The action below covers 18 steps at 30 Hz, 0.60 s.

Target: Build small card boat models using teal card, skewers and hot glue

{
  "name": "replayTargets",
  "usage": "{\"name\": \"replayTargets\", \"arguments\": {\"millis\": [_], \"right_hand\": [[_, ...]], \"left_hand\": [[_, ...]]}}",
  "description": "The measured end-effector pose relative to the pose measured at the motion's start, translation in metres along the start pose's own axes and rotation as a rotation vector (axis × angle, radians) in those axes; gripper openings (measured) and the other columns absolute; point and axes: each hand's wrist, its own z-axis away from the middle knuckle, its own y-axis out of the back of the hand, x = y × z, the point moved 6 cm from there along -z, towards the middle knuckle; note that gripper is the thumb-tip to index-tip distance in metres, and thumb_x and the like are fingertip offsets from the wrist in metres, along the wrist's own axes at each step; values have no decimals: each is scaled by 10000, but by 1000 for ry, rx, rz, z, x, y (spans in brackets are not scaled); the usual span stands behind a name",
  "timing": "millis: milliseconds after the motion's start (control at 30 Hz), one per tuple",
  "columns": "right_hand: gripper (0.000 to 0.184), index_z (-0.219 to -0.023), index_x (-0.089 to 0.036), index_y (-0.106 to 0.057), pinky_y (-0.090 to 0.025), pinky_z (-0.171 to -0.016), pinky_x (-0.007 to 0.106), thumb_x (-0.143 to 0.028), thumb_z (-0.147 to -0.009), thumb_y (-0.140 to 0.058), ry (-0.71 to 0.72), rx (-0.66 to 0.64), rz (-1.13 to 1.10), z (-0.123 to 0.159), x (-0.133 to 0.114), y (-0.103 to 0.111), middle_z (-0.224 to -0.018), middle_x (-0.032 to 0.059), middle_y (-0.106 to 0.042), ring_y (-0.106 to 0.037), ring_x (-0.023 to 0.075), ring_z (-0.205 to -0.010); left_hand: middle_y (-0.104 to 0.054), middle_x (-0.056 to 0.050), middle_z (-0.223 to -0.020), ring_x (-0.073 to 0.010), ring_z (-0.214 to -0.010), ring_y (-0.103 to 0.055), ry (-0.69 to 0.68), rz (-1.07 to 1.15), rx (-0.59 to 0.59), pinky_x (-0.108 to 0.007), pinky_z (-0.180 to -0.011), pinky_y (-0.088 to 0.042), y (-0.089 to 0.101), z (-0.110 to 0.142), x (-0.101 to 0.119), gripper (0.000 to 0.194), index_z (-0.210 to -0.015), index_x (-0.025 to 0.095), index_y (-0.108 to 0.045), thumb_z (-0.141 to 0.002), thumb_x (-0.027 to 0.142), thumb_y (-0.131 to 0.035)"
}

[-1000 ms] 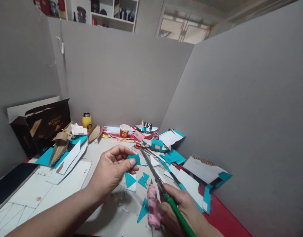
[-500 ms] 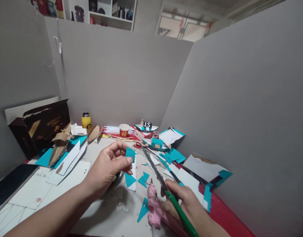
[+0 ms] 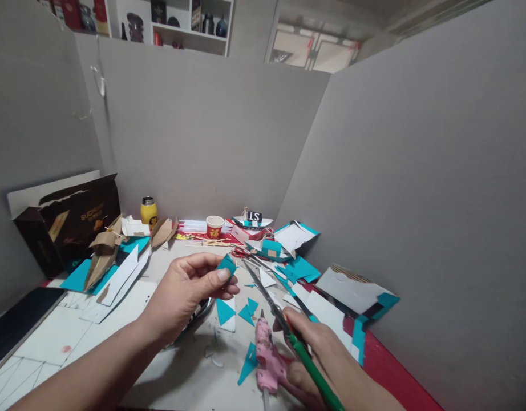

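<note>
Wrapping round the grips of the green-handled scissors [image 3: 308, 359], the right hand [image 3: 327, 354] sits nearest, blades aimed forward and leftward. How far the blades are parted I cannot tell. Just beside this hand, a pink hot-glue gun [image 3: 266, 357] stands nozzle away; whether the fingers touch it is unclear.

Slightly farther out, the left hand [image 3: 188, 285] pinches a small teal card piece [image 3: 227, 264] between thumb and fingertips, above the table [image 3: 173, 379]. That piece is what has just changed: half a second ago it stood nearly upright, and now it slants, turned within the grip, while the scissors stay almost where they were. So another edge lies near the blade tips, apparently not yet between them.

Below lie a long teal offcut [image 3: 247, 362] and a teal triangle [image 3: 225, 311]. Beyond are red-handled scissors [image 3: 238, 252] and a teal-and-white paper boat [image 3: 269, 249], then a red paper cup [image 3: 214, 228] and a yellow bottle [image 3: 149, 214], all before a grey partition [image 3: 203, 125].
</note>
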Motion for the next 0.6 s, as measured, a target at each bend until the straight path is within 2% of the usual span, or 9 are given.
{"name": "replayTargets", "arguments": {"millis": [200,367,600], "right_hand": [[262,-838,-223,-457,-332,-520,235,-435,-787,-601,-42,-96,52,-1,2,-6,-659,-31,-526,-406,128,-558],[299,-845,-219,-482,-352,-543,242,-495,-799,-586,-23,-88,81,1,5,-9,-677,-12,-548,-443,140,-587],[265,-825,-216,-497,-364,-552,238,-467,-797,-576,-31,-82,43,3,9,-14,-687,-12,-564,-454,140,-596]], "left_hand": [[-697,3,-664,-126,-634,-677,-6,-15,29,-240,-638,-524,-3,3,-2,183,-804,174,-632,-721,249,-776],[-699,-12,-640,-109,-593,-638,-15,-67,19,-217,-585,-495,-6,3,-2,160,-783,164,-643,-729,264,-756],[-689,-1,-626,-109,-584,-629,1,-105,28,-224,-589,-494,-6,1,-2,149,-761,161,-642,-710,240,-757]]}}
